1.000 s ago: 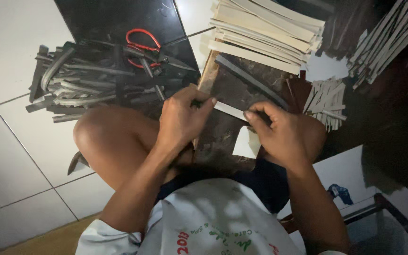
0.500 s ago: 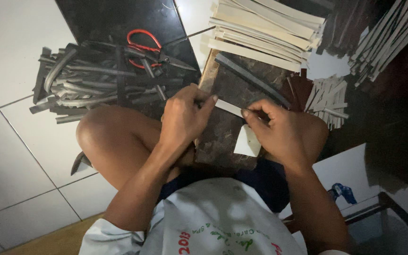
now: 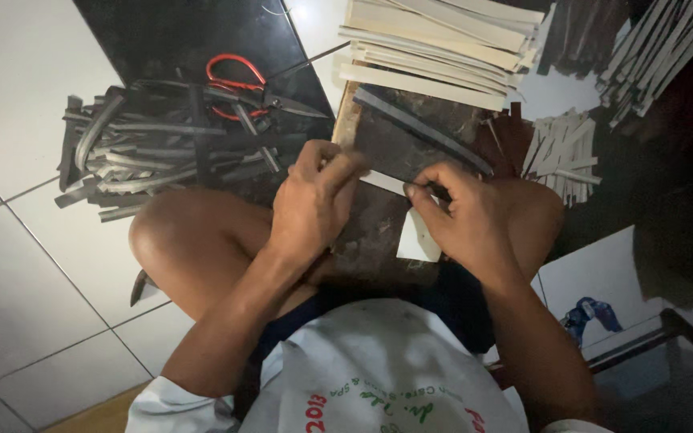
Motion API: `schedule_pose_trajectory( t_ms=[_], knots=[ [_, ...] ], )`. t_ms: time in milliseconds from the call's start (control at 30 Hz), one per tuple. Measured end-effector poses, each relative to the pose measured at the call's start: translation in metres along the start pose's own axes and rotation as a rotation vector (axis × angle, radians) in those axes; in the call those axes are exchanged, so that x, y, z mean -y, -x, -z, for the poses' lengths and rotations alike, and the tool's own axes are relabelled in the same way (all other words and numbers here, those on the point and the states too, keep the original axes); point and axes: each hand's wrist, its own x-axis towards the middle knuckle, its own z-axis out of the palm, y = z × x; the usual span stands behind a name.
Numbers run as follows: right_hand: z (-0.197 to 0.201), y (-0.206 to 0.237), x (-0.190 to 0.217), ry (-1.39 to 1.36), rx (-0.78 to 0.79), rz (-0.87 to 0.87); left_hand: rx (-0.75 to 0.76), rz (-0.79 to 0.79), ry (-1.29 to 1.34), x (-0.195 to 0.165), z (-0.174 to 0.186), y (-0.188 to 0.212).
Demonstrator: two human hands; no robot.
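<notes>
white printed T-shirt (image 3: 378, 377) | dark shorts (image 3: 451, 297) | bare forearms

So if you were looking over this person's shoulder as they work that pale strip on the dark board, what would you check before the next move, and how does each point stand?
1. Left hand steadying one end of the pale strip: ok.
2. Right hand pinching the other end: ok, though whether it holds a small tool, cannot tell.
3. Strip lying flat on the dark board: ok.
4. Red-handled scissors lying apart from both hands, on the pile of dark strips: ok.
5. Stack of pale strips sitting at the far end of the board, close to the work: ok.
6. Light good enough to see the strip's edge: not ok, the scene is dim.
</notes>
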Motion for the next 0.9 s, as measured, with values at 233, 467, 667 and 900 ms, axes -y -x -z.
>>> schedule_pose_trajectory(
  t_ms=[233, 467, 667, 900],
  knots=[
    [0.007, -0.005, 0.003, 0.073, 0.033, -0.055, 0.04, -0.185, -0.206, 0.003, 0.0, 0.004],
    [0.006, -0.006, 0.0, 0.13, 0.048, -0.028, 0.085, -0.617, -0.64, -0.001, -0.002, 0.019],
    [0.0, -0.007, 0.005, 0.228, 0.041, -0.048, 0.075, -0.595, -0.625, -0.003, 0.009, 0.021],
    [-0.009, -0.011, 0.017, 0.215, 0.011, -0.07, 0.085, -0.623, -0.595, -0.005, 0.018, 0.017]
  ],
)
